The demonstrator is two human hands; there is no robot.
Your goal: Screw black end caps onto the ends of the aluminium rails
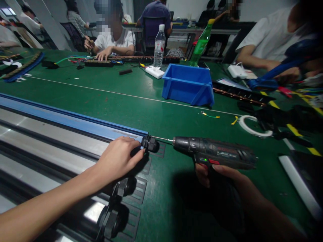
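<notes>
My right hand [227,174] is wrapped round the handle of a black cordless drill [214,151], its green light lit. The drill's long thin bit [163,138] points left and reaches the end of a blue-edged metal profile [101,129]. My left hand [123,151] grips the end of that profile, fingers over its top and thumb beside a black cable gland [150,144] on the end cap. More metal profiles lie alongside, nearer me, with another black cable gland [113,220] at the end of one. Slotted black tabs [136,191] stick out below the glands.
A blue bin [188,87] stands on the green table [121,111]. Behind it are a clear bottle [159,47] and a green bottle [202,43]. At right lie a white tape ring [254,126] and a short green wire [210,116]. Other people sit across the table.
</notes>
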